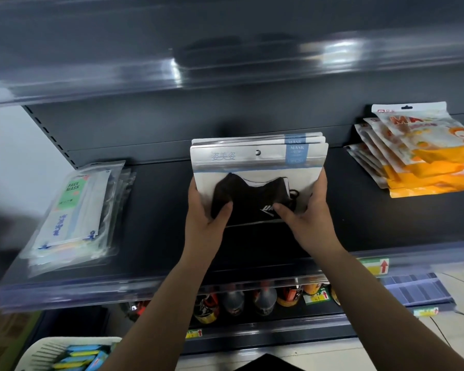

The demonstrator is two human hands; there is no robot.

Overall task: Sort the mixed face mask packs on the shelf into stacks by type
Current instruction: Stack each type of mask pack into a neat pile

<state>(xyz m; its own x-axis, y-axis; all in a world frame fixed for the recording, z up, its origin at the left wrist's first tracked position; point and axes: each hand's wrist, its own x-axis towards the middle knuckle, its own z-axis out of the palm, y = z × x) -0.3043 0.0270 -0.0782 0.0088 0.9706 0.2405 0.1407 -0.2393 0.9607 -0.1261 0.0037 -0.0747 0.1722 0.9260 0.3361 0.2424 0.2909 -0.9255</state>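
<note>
A bundle of silver-and-blue packs holding black masks [255, 167] stands upright at the middle of the dark shelf [158, 210]. My left hand [205, 210] grips its left edge with the thumb on the front. On the right edge, my right hand [306, 210] holds it the same way. A flat stack of clear packs labelled "FACE MASK" [75, 210] lies at the shelf's left. At the right rests a fanned stack of orange-and-white mask packs [418, 153].
A shelf overhangs above [225, 76]. The front rail [91, 290] carries price tags. Bottles [263, 298] stand on the lower shelf. A white basket [46, 349] with blue and yellow items sits at bottom left.
</note>
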